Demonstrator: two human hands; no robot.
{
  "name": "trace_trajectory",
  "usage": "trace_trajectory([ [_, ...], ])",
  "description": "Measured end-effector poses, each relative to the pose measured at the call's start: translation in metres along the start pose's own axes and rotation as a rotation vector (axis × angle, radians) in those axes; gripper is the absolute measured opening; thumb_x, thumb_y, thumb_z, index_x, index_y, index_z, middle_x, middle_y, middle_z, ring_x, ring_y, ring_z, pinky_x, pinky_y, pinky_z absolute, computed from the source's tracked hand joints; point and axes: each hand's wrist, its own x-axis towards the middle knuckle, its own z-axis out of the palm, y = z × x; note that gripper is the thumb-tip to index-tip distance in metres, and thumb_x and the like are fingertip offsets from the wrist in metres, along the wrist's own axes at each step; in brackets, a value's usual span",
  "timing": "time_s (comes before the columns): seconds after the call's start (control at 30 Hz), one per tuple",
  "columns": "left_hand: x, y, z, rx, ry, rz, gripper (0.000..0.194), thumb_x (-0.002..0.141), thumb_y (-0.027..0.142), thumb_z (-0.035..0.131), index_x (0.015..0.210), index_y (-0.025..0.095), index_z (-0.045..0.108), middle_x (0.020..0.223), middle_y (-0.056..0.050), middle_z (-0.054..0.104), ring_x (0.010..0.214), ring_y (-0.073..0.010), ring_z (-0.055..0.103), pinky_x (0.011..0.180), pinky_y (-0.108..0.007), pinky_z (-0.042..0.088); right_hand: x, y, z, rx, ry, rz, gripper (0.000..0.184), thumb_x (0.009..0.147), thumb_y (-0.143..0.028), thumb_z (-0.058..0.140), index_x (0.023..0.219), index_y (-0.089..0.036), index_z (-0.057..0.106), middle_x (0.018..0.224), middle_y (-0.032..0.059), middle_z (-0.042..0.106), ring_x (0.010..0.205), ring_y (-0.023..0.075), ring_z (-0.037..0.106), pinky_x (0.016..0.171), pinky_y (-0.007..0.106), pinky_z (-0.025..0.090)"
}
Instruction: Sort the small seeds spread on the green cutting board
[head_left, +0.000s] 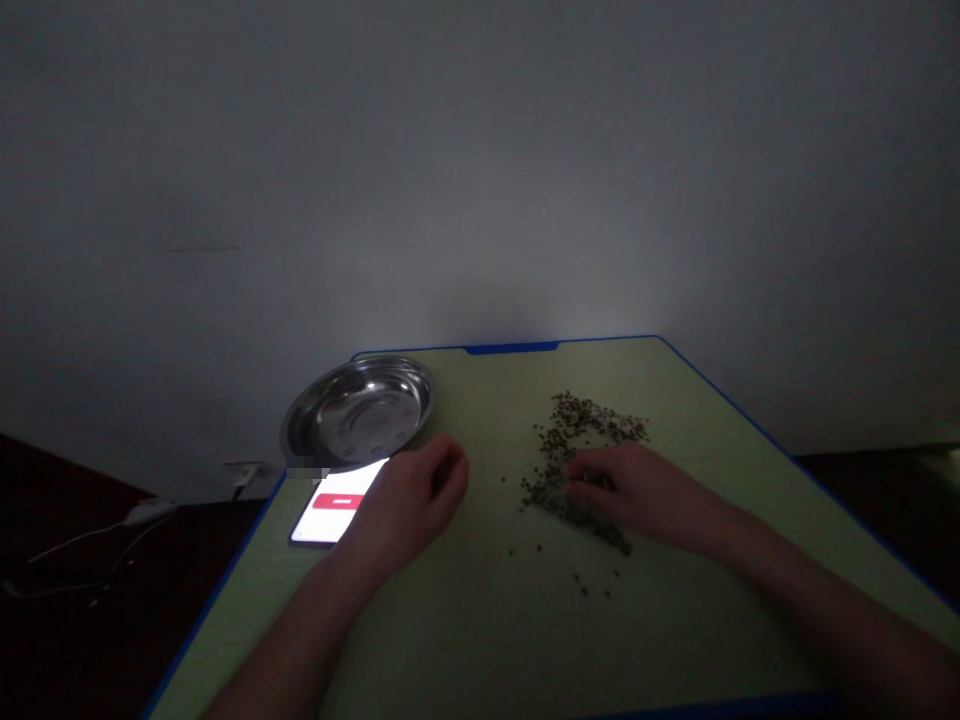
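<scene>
Small dark brown and pale grains, like peppercorns or seeds [559, 440], lie in a loose curved heap on the green table [480, 620]. Over the heap's right side is my right hand [637, 495], thumb and fingers brought together at the grains; what they pinch, if anything, is hidden. My left hand [420, 490] is curled closed left of the heap, beside a steel basin [375, 405], and its contents cannot be seen. The basin's visible inside is shiny metal.
A phone [330, 510] with a bright screen lies below the basin, partly behind my left wrist. Stray grains [585, 590] are scattered near me. A grey wall [480, 180] stands behind the table. Cables and a plug [150, 510] are at the left.
</scene>
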Motion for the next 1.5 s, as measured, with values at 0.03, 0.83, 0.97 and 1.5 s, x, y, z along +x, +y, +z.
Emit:
trace_trajectory([
  [0.03, 0.0, 0.0, 0.0, -0.002, -0.001, -0.001, 0.024, 0.09, 0.034, 0.039, 0.074, 0.018, 0.049, 0.058, 0.004, 0.05, 0.05, -0.0097, 0.047, 0.049, -0.024, 0.028, -0.001, 0.004, -0.003, -0.006, 0.01, 0.005, 0.018, 0.085, -0.024, 0.054, 0.071, -0.02, 0.064, 0.06, -0.0013, 0.06, 0.055, 0.0118, 0.051, 0.051, 0.024, 0.03],
  [0.83, 0.001, 0.003, -0.002, -0.016, -0.015, 0.029, 0.022, 0.087, 0.032, 0.041, 0.074, 0.017, 0.052, 0.058, 0.004, 0.051, 0.05, -0.0088, 0.046, 0.049, -0.023, 0.027, -0.045, 0.025, -0.005, 0.292, 0.158, 0.211, 0.026, 0.086, -0.039, 0.049, 0.072, -0.02, 0.06, 0.055, -0.0016, 0.058, 0.053, 0.0136, 0.053, 0.051, 0.026, 0.038],
  [0.97, 0.0, 0.004, -0.002, -0.006, -0.025, 0.023, 0.022, 0.087, 0.032, 0.041, 0.075, 0.018, 0.052, 0.057, 0.004, 0.051, 0.049, -0.0086, 0.045, 0.048, -0.023, 0.027, -0.072, 0.057, -0.014, 0.224, 0.283, 0.326, 0.032, 0.082, -0.049, 0.052, 0.068, -0.021, 0.06, 0.054, -0.0003, 0.059, 0.051, 0.0154, 0.054, 0.051, 0.028, 0.04],
  [1.5, 0.0, 0.001, 0.0, 0.005, -0.003, 0.047, 0.021, 0.087, 0.032, 0.042, 0.076, 0.018, 0.053, 0.059, 0.003, 0.052, 0.051, -0.0089, 0.046, 0.049, -0.023, 0.027, -0.106, 0.005, 0.036, 0.33, 0.087, 0.401, 0.029, 0.085, -0.045, 0.048, 0.072, -0.024, 0.065, 0.062, 0.0013, 0.065, 0.059, 0.0186, 0.061, 0.053, 0.028, 0.047],
])
